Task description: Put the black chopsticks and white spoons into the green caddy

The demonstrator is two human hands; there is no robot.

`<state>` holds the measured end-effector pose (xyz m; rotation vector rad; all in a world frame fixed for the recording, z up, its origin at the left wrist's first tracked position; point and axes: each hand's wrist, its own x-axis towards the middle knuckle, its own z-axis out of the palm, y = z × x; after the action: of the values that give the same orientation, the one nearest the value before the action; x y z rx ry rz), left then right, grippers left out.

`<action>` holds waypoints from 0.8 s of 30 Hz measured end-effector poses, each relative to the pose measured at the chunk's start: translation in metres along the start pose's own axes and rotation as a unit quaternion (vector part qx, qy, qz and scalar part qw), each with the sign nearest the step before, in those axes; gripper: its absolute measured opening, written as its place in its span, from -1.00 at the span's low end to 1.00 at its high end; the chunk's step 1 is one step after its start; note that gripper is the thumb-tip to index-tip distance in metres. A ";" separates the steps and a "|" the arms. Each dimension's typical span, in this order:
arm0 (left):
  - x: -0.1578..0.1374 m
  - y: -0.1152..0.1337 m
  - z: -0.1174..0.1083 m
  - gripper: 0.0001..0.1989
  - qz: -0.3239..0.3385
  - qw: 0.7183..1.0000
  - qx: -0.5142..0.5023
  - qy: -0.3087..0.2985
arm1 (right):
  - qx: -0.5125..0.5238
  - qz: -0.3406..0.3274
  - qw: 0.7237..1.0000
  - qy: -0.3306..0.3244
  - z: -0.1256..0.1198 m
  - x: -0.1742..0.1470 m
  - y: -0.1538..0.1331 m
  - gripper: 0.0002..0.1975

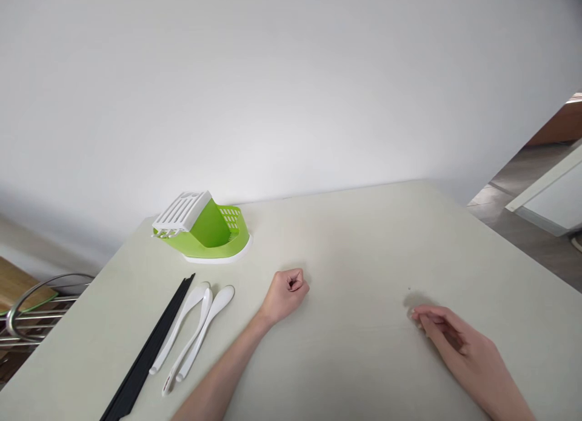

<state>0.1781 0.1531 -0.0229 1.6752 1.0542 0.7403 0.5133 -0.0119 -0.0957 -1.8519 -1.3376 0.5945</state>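
Observation:
My left hand (287,294) rests on the pale table, curled into a loose fist with nothing showing in it. To its left lie several white spoons (218,303) side by side. Beside them is a bundle of long black chopsticks (157,342), running from the near edge toward the back. My right hand (459,342) is over the right part of the table, its fingers bent and its thumb tip against them, holding nothing visible. Behind the spoons stands a green and white utensil holder (213,236) with a slotted top and a perforated basket side.
The table (354,239) meets a plain white wall (291,94) at the back. Off its left edge is a metal wire rack (40,318) with a wooden board (20,285). Past the right edge, a white panel (552,194) stands on the floor.

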 end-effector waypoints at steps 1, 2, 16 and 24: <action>0.000 0.000 0.000 -0.67 0.000 1.000 0.002 0.000 | -0.003 0.001 1.000 0.000 0.000 0.000 0.000 -0.65; 0.000 0.000 0.000 -0.67 -0.001 1.000 0.004 0.001 | -0.005 0.002 1.000 0.001 0.000 0.000 0.001 -0.66; -0.001 0.003 0.000 -0.70 -0.010 1.000 0.016 -0.005 | 0.008 0.013 1.000 0.023 0.002 -0.004 -0.012 -0.64; -0.001 -0.001 0.000 -0.69 -0.008 1.000 0.023 -0.007 | 0.009 0.018 0.999 0.028 0.003 -0.004 -0.015 -0.62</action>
<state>0.1778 0.1524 -0.0238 1.7071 1.0809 0.6965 0.5012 -0.0128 -0.0861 -1.8680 -1.2617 0.5676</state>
